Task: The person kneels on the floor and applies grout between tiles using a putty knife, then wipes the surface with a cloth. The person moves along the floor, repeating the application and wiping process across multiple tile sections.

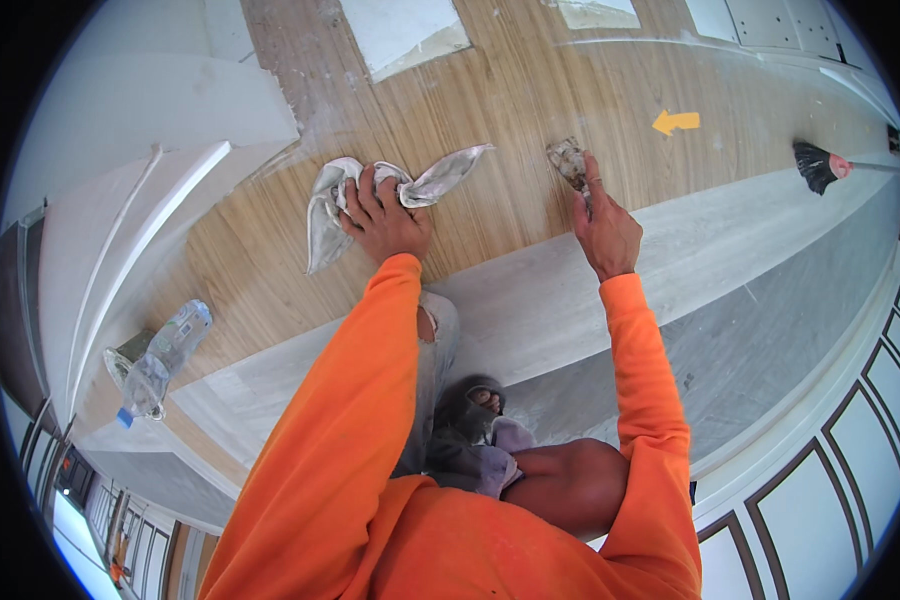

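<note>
My left hand [388, 222] presses down on a crumpled, dirty white cloth [440, 178] on the wood-grain floor, its fingers curled over the folds. One twisted corner of the cloth sticks out to the right. Further right, my right hand [606, 230] grips a putty knife [567, 160] with the index finger stretched along it. The blade is smeared with grey-white residue and lies on or very close to the boards. Most of its handle is hidden in my palm.
A clear plastic bottle [177, 345] with a blue cap lies at the left beside a clouded container [125, 355]. A black-bristled broom [818, 168] rests at the far right. Pale square patches [405, 35] and a yellow arrow [676, 122] mark the floor; a grey step [540, 310] runs along the near side.
</note>
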Available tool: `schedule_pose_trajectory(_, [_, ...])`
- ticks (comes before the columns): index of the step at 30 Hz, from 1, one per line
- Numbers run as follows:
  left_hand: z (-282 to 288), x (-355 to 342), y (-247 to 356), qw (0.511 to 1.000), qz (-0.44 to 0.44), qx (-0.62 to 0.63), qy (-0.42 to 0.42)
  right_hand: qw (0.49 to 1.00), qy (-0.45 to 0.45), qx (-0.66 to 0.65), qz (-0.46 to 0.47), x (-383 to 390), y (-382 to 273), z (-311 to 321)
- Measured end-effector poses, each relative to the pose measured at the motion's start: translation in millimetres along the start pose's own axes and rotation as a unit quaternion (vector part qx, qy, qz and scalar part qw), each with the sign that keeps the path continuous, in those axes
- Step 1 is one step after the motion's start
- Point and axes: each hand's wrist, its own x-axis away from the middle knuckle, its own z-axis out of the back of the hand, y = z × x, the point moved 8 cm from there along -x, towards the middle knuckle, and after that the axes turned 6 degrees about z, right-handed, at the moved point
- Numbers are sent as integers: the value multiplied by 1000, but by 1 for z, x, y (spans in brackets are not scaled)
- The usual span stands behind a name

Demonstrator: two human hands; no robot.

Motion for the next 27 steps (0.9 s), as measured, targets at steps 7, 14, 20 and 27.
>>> schedule_pose_trajectory(7, [-1,1,-1,1000,2,0,0,1000,19,-10,5,1,3,0])
schedule_pose_trajectory(14, [2,-2,-2,1000,-2,-6,-7,998,13,-32,-61,3,3,-3])
schedule_pose_trajectory(20, [6,-3,8,1000,-17,-4,19,995,47,-56,-62,10,6,-7])
schedule_pose_trajectory(27, [6,4,14,999,-26,-16,10,995,10,-66,-78,19,9,-11])
